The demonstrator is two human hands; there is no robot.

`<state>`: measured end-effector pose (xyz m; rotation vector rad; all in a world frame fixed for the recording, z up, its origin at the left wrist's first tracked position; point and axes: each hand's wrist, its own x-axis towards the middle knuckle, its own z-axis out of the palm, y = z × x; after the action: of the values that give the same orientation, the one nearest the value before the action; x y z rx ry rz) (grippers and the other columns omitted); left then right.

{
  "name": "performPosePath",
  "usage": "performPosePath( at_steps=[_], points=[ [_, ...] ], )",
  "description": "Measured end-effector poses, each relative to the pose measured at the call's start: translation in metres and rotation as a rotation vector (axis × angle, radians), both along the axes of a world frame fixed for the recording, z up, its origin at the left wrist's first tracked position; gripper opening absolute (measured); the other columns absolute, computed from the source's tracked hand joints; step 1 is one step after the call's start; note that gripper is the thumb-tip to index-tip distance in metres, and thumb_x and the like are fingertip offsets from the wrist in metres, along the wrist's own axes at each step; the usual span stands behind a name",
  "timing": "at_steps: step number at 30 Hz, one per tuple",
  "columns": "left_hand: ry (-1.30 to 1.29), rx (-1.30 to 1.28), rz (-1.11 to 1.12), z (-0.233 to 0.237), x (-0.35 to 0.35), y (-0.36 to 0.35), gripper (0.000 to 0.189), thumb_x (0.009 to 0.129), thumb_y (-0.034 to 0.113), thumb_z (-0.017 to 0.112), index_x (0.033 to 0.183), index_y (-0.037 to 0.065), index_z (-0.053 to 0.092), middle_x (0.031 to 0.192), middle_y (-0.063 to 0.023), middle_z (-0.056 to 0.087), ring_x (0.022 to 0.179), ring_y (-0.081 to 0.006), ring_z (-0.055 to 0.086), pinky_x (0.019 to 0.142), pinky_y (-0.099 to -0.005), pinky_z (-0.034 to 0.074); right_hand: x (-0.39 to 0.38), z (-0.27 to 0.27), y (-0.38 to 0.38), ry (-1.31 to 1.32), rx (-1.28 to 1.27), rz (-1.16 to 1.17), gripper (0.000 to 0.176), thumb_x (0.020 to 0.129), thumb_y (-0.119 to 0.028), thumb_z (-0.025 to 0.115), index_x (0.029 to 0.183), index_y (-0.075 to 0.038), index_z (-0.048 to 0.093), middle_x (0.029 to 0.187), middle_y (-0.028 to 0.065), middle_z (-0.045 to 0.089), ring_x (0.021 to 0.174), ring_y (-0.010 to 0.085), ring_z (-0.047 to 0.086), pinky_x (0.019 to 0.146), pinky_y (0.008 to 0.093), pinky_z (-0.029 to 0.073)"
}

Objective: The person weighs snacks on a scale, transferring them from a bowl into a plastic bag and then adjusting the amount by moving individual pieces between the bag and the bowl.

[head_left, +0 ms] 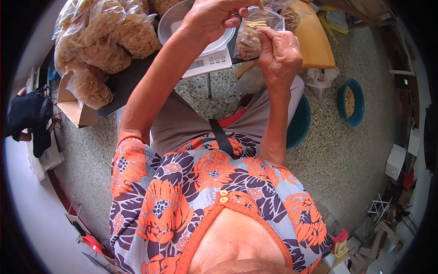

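Note:
My two hands are raised at the top of the view, working on one clear plastic bag (255, 34) partly filled with pale biscuits. My right hand (280, 52) grips the bag's right edge from below. My left hand (214, 18) pinches the bag's upper left rim, fingers curled over it. Just beneath my left hand sits a white digital kitchen scale (209, 61) with a round grey pan (175, 20) on top.
Several sealed bags of the same biscuits (100, 41) are piled on a dark tray at the upper left. A wooden board (315, 41) lies at the upper right. A blue bowl with biscuits (350, 101) and a teal basin (301, 121) stand on the speckled floor.

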<state>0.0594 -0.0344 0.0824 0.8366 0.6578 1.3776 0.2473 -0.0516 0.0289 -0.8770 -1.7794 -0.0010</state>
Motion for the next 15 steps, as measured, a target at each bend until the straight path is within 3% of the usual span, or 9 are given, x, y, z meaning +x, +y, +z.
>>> performPosePath(
  at_steps=[3, 5, 6, 7, 10, 11, 13, 15],
  points=[
    [0.094, 0.079, 0.047, -0.009, 0.0, 0.002, 0.013, 0.096, 0.011, 0.076, 0.103, 0.001, 0.073, 0.083, -0.003, 0.073, 0.054, -0.0022, 0.056, 0.043, -0.0174, 0.039, -0.001, -0.001, -0.001, 0.012, -0.011, 0.012, 0.011, 0.084, -0.012, 0.081, 0.095, -0.01, 0.079, 0.083, 0.0079, 0.066, 0.081, 0.029, 0.064, 0.076, 0.041, 0.052],
    [0.381, 0.154, 0.066, -0.002, 0.0, -0.002, 0.014, 0.094, 0.009, 0.077, 0.103, -0.001, 0.074, 0.082, -0.0028, 0.073, 0.058, -0.0021, 0.058, 0.049, -0.017, 0.042, -0.001, -0.002, -0.001, 0.012, -0.014, 0.001, 0.012, 0.083, -0.012, 0.081, 0.095, -0.01, 0.079, 0.083, 0.008, 0.066, 0.081, 0.0292, 0.064, 0.076, 0.0411, 0.052],
    [0.389, 0.215, 0.087, -0.004, 0.001, 0.0, 0.013, 0.093, 0.007, 0.076, 0.103, -0.001, 0.075, 0.083, -0.0028, 0.073, 0.066, -0.0036, 0.062, 0.058, -0.0187, 0.048, -0.001, -0.002, 0.0, 0.016, -0.015, 0.006, 0.012, 0.083, -0.012, 0.081, 0.095, -0.01, 0.079, 0.083, 0.008, 0.066, 0.081, 0.0292, 0.064, 0.076, 0.0411, 0.052],
    [0.395, 0.21, 0.095, -0.001, -0.004, 0.001, 0.013, 0.093, 0.007, 0.076, 0.103, -0.001, 0.075, 0.083, -0.0028, 0.073, 0.066, -0.0036, 0.062, 0.058, -0.0187, 0.048, -0.001, -0.002, 0.001, 0.019, 0.001, 0.004, 0.012, 0.083, -0.013, 0.081, 0.095, -0.01, 0.079, 0.083, 0.008, 0.066, 0.081, 0.0291, 0.064, 0.076, 0.0411, 0.052],
    [0.794, 0.41, 0.258, 0.005, -0.038, 0.004, 0.008, 0.092, 0.005, 0.077, 0.097, 0.0, 0.075, 0.085, -0.0022, 0.074, 0.078, -0.0058, 0.065, 0.068, -0.0236, 0.053, -0.002, -0.002, -0.001, 0.034, -0.001, 0.011, 0.012, 0.083, -0.012, 0.082, 0.095, -0.01, 0.079, 0.083, 0.0079, 0.066, 0.081, 0.0289, 0.064, 0.076, 0.041, 0.052],
    [0.947, 0.449, 0.263, 0.014, -0.048, -0.004, 0.007, 0.087, 0.005, 0.078, 0.094, 0.003, 0.075, 0.083, -0.0048, 0.074, 0.076, -0.0114, 0.068, 0.068, -0.0277, 0.054, -0.001, -0.002, -0.001, 0.037, -0.008, 0.002, 0.012, 0.083, -0.012, 0.082, 0.095, -0.01, 0.079, 0.083, 0.0078, 0.066, 0.081, 0.0288, 0.064, 0.076, 0.0409, 0.052],
    [1.562, 0.498, 0.298, 0.002, -0.07, 0.0, 0.008, 0.082, 0.006, 0.077, 0.089, 0.006, 0.075, 0.082, -0.0095, 0.073, 0.077, -0.0233, 0.071, 0.07, -0.0356, 0.057, -0.002, -0.005, 0.002, 0.047, 0.003, 0.02, 0.012, 0.083, -0.011, 0.082, 0.095, -0.011, 0.079, 0.083, 0.0075, 0.067, 0.081, 0.0284, 0.064, 0.076, 0.0409, 0.052],
    [1.729, 0.577, 0.205, -0.024, -0.085, 0.001, 0.007, 0.078, 0.007, 0.075, 0.085, 0.007, 0.074, 0.085, -0.0121, 0.072, 0.082, -0.0331, 0.071, 0.075, -0.0424, 0.057, -0.002, -0.006, 0.001, 0.049, -0.004, 0.016, 0.013, 0.083, -0.011, 0.082, 0.095, -0.011, 0.079, 0.083, 0.0071, 0.067, 0.081, 0.0279, 0.064, 0.075, 0.0405, 0.052]
  ],
)
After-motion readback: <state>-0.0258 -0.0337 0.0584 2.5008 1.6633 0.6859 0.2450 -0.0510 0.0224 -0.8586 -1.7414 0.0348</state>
